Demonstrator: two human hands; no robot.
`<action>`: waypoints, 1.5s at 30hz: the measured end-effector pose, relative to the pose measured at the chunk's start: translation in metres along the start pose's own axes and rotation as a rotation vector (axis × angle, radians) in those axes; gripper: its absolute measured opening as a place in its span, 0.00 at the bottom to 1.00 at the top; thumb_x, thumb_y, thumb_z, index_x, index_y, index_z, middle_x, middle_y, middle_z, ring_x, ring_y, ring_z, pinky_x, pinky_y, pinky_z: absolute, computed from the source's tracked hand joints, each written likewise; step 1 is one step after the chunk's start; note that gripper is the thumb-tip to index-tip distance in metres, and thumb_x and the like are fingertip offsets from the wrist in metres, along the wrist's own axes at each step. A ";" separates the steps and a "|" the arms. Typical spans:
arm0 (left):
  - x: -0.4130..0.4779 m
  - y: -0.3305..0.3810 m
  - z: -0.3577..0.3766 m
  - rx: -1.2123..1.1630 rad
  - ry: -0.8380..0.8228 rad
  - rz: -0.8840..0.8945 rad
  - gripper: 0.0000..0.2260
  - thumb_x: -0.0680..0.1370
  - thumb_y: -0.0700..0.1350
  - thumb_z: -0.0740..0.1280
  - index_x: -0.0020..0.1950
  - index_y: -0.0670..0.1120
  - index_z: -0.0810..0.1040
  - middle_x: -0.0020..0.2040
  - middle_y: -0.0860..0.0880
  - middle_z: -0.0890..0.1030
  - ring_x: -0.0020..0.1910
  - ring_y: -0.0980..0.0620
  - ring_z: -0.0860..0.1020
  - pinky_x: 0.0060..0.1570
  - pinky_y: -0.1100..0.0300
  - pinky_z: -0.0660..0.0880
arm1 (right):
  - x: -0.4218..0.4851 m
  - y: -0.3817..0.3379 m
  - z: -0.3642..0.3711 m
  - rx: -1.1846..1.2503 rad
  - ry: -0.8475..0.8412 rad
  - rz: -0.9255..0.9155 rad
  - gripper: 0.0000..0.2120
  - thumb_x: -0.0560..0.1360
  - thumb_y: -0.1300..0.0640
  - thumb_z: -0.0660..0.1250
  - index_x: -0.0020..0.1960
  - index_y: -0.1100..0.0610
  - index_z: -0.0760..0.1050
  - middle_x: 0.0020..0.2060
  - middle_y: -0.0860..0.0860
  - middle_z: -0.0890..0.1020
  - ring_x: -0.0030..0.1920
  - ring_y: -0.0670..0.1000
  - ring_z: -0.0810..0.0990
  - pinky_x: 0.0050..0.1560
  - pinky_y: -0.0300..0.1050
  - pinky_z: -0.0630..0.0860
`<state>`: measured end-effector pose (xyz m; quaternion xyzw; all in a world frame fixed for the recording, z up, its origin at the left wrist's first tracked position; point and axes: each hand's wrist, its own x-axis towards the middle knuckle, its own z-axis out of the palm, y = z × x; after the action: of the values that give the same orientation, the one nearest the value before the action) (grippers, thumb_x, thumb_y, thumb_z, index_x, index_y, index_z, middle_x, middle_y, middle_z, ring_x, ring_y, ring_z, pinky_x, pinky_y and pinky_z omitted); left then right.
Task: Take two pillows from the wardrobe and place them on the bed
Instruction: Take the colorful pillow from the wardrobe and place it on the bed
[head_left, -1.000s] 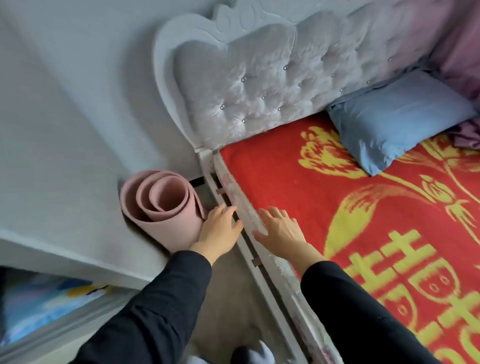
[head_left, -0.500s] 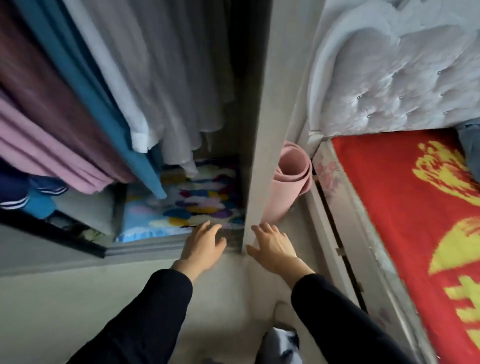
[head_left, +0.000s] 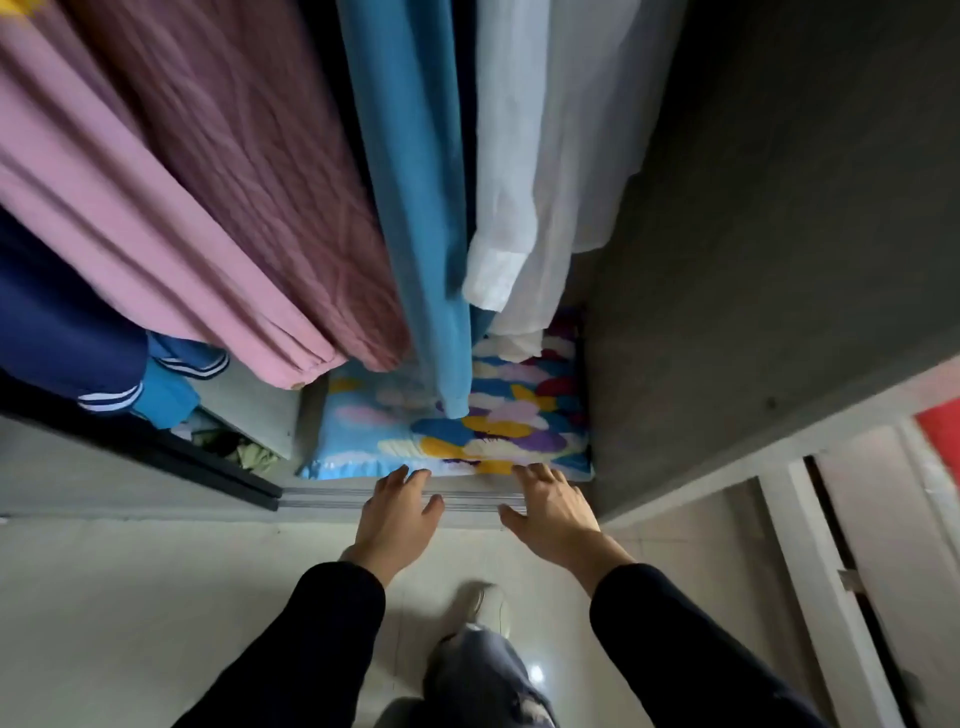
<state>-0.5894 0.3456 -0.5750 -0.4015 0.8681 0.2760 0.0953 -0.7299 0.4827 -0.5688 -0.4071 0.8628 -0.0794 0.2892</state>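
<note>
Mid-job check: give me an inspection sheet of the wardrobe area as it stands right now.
Surface: wardrobe floor, mostly covered by the pillow.
Job's things: colourful patterned pillow lying flat at the bottom of the wardrobe, not yet gripped.
Clutter: crumpled clothes left of the pillow.
Hands: left hand and right hand open, fingertips at the pillow's front edge.
Cables: nothing seen.
Surroundings: hanging garments, a teal garment dangling over the pillow; sliding door track; tiled floor; red bedcover at right.

One patterned pillow (head_left: 467, 426) is lying in the wardrobe (head_left: 727, 260); two hands, left (head_left: 397, 519) and right (head_left: 553, 512), are reaching; one shoe (head_left: 491, 608) is showing.
</note>
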 end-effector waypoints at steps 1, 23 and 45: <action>0.017 -0.014 0.010 -0.008 0.005 -0.009 0.20 0.77 0.48 0.61 0.68 0.44 0.69 0.68 0.42 0.70 0.66 0.42 0.66 0.63 0.49 0.67 | 0.019 0.001 0.012 -0.004 -0.004 0.003 0.27 0.74 0.45 0.62 0.69 0.54 0.63 0.65 0.54 0.71 0.65 0.56 0.68 0.62 0.52 0.69; 0.378 -0.240 0.274 0.134 0.291 0.214 0.31 0.72 0.60 0.52 0.67 0.43 0.69 0.68 0.35 0.70 0.66 0.35 0.69 0.62 0.41 0.67 | 0.377 0.144 0.276 -0.146 0.266 0.040 0.38 0.69 0.33 0.53 0.72 0.52 0.60 0.74 0.53 0.61 0.73 0.54 0.58 0.69 0.53 0.62; 0.396 -0.242 0.261 -0.029 0.395 0.540 0.14 0.73 0.47 0.55 0.35 0.44 0.77 0.33 0.44 0.81 0.34 0.45 0.77 0.36 0.58 0.63 | 0.374 0.151 0.259 -0.338 0.264 -0.306 0.14 0.75 0.53 0.59 0.49 0.58 0.81 0.42 0.56 0.85 0.42 0.57 0.83 0.39 0.45 0.78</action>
<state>-0.6837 0.1080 -1.0426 -0.2040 0.9408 0.2203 -0.1571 -0.8708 0.3272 -0.9995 -0.5613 0.8226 -0.0295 0.0867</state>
